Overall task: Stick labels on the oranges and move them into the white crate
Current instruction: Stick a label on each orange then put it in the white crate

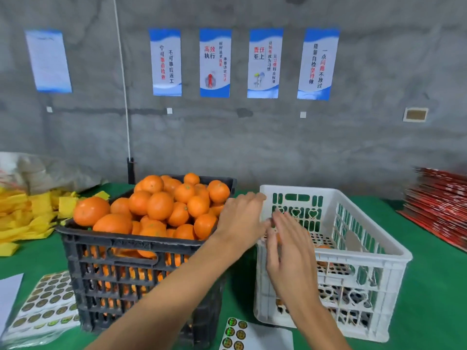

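Observation:
A black crate (106, 248) heaped with oranges (159, 205) stands left of centre on the green table. To its right is the white crate (361, 251), with one orange (324, 247) lying inside. My left hand (240, 218) reaches over the black crate's right side, its fingers stretched to the white crate's far left corner. My right hand (290, 251) hovers over the white crate's left rim with straight, slightly blurred fingers. A sliver of orange (278, 238) shows between the two hands; I cannot tell whether either hand holds it. Label sheets lie at front centre (236, 334) and front left (48, 301).
Yellow paper wrappers (27, 218) are piled at the left with a plastic bag behind them. A stack of red flat boxes (439, 210) sits at the right edge. A white sheet (7, 296) lies at the front left. The concrete wall with posters is close behind.

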